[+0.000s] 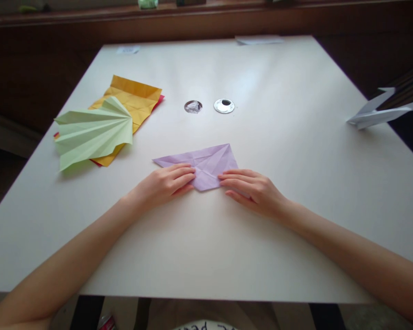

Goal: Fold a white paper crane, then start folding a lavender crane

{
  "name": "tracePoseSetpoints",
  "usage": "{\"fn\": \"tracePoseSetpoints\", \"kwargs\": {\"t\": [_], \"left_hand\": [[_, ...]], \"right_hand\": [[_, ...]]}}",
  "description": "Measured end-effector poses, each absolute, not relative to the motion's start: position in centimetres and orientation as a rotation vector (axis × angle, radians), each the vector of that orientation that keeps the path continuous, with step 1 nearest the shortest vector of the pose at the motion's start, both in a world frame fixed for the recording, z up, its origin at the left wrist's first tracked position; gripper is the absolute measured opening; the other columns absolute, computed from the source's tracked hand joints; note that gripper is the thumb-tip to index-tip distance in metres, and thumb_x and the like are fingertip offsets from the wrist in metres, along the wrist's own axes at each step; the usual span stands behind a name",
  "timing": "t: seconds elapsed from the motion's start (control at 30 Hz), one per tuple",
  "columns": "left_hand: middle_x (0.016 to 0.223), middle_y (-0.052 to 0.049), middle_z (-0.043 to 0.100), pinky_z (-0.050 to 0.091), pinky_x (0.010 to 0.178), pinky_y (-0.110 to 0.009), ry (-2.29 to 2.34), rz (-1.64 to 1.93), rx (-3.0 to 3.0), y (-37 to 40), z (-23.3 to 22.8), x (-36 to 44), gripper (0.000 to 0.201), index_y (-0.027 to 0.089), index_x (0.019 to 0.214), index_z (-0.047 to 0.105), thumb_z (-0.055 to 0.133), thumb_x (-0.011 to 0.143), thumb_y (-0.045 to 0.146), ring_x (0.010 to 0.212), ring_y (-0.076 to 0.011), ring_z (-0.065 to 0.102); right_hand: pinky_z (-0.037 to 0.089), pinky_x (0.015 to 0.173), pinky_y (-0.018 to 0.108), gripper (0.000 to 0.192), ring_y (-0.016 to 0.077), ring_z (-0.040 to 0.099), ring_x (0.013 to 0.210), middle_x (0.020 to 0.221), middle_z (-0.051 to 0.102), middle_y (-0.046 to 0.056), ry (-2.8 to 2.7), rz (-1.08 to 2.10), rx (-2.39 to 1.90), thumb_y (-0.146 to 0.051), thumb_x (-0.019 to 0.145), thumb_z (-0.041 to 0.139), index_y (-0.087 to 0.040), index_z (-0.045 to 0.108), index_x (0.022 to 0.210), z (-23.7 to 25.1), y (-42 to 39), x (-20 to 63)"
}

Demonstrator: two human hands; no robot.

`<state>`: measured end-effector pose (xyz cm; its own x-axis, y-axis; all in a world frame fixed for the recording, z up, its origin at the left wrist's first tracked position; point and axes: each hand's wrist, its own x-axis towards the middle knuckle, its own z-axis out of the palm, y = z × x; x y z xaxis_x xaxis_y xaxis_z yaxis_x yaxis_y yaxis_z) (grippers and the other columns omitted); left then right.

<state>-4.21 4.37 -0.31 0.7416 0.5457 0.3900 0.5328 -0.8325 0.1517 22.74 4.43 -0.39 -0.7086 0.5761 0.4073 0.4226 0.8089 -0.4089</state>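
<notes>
A folded sheet of purple origami paper [206, 167] lies on the white table in front of me, creased, with a long point toward the left and another corner at the upper right. My left hand [168, 183] rests on its lower left part, fingers stretched out flat and together. On the lower right edge lie the fingertips of my right hand [251, 187], also extended, with the index finger slightly apart from the thumb. Parts of the paper under both hands are hidden.
At the left, pleated light green paper [96, 130] overlaps creased yellow paper [137, 98], with red paper beneath. A folded white paper shape [375, 114] stands at the right edge. Two round holes, one a silver-rimmed grommet [224, 106], sit mid-table. White paper [259, 40] lies at the far edge.
</notes>
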Motion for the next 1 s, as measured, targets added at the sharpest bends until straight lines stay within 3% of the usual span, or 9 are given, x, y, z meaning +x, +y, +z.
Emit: {"fn": "tracePoseSetpoints", "kwargs": {"t": [0.17,0.3,0.43,0.53,0.6,0.67,0.77,0.87,1.0], "left_hand": [[0.1,-0.007,0.069,0.052,0.082,-0.029,0.97,0.824,2.856,3.9,-0.2,-3.9,0.02,0.016,0.102,0.059,0.049,0.086,0.012,0.095,-0.0178,0.064],[0.083,-0.002,0.069,0.05,0.063,-0.019,1.295,1.205,2.221,2.9,1.2,-3.1,0.013,0.017,0.093,0.061,0.05,0.087,0.019,0.071,-0.011,0.064],[0.075,0.0,0.064,0.046,0.051,-0.018,1.341,1.027,1.643,2.5,1.9,-2.3,0.023,0.018,0.099,0.059,0.05,0.087,0.035,0.062,-0.0105,0.06],[0.064,0.004,0.058,0.041,0.046,-0.017,1.319,0.792,1.638,2.4,1.1,-1.7,0.026,0.019,0.107,0.054,0.049,0.087,0.034,0.053,-0.0083,0.053],[0.072,0.001,0.06,0.046,0.053,-0.02,1.377,0.752,1.826,2.3,0.3,-1.4,0.026,0.018,0.111,0.052,0.049,0.087,0.027,0.06,-0.0098,0.056],[0.096,-0.006,0.061,0.051,0.073,-0.028,1.419,0.804,2.139,2.1,-0.4,-1.1,0.026,0.016,0.111,0.052,0.05,0.085,0.019,0.084,-0.0147,0.059],[0.116,-0.01,0.057,0.046,0.092,-0.035,1.255,0.751,2.525,2.0,-0.9,-0.8,0.027,0.015,0.112,0.053,0.045,0.087,0.012,0.108,-0.0182,0.052],[0.115,-0.008,0.06,0.046,0.093,-0.035,1.153,0.633,2.677,1.9,-0.9,-0.8,0.026,0.015,0.111,0.055,0.041,0.089,0.012,0.108,-0.0185,0.053],[0.12,-0.011,0.056,0.046,0.09,-0.04,1.166,0.508,2.762,1.5,-0.6,-0.6,0.033,0.016,0.117,0.054,0.047,0.088,0.031,0.112,-0.0252,0.05]], "right_hand": [[0.048,0.09,0.038,0.024,0.0207,0.059,0.105,0.11,0.065,0.009,-2.147,0.509,-0.803,-0.026,0.087,0.049,-0.021,0.058,0.109,0.1,4.1,23.1],[0.048,0.089,0.038,0.028,0.0201,0.059,0.104,0.107,0.065,0.006,-1.55,0.706,-1.026,-0.034,0.093,0.035,-0.024,0.058,0.104,-0.6,5.0,23.7],[0.054,0.071,0.033,0.032,0.0187,0.066,0.085,0.095,0.068,0.005,-1.427,0.945,-1.121,-0.041,0.093,0.032,-0.022,0.057,0.098,-1.5,6.2,23.9],[0.053,0.062,0.028,0.028,0.0166,0.066,0.074,0.085,0.068,0.004,-1.441,1.107,-1.159,-0.043,0.09,0.041,-0.022,0.057,0.099,-1.2,6.2,23.7],[0.052,0.061,0.026,0.027,0.016,0.065,0.074,0.082,0.068,0.003,-1.455,1.185,-1.171,-0.042,0.084,0.053,-0.021,0.056,0.101,-0.7,5.8,23.4],[0.051,0.063,0.026,0.033,0.0166,0.064,0.078,0.084,0.068,0.003,-1.511,1.19,-1.192,-0.039,0.076,0.064,-0.021,0.054,0.103,-0.3,5.5,23.2],[0.05,0.061,0.027,0.046,0.0162,0.062,0.075,0.088,0.067,0.003,-1.655,1.094,-1.22,-0.035,0.067,0.072,-0.022,0.052,0.107,-0.3,5.5,23.2],[0.049,0.058,0.025,0.052,0.0131,0.058,0.069,0.094,0.064,0.003,-1.76,0.975,-1.229,-0.03,0.064,0.073,-0.023,0.051,0.111,-0.9,5.6,23.4],[0.05,0.057,0.025,0.059,0.0115,0.056,0.067,0.099,0.059,0.002,-1.758,0.952,-1.212,-0.027,0.065,0.073,-0.026,0.046,0.118,-1.3,5.3,23.4]]}}
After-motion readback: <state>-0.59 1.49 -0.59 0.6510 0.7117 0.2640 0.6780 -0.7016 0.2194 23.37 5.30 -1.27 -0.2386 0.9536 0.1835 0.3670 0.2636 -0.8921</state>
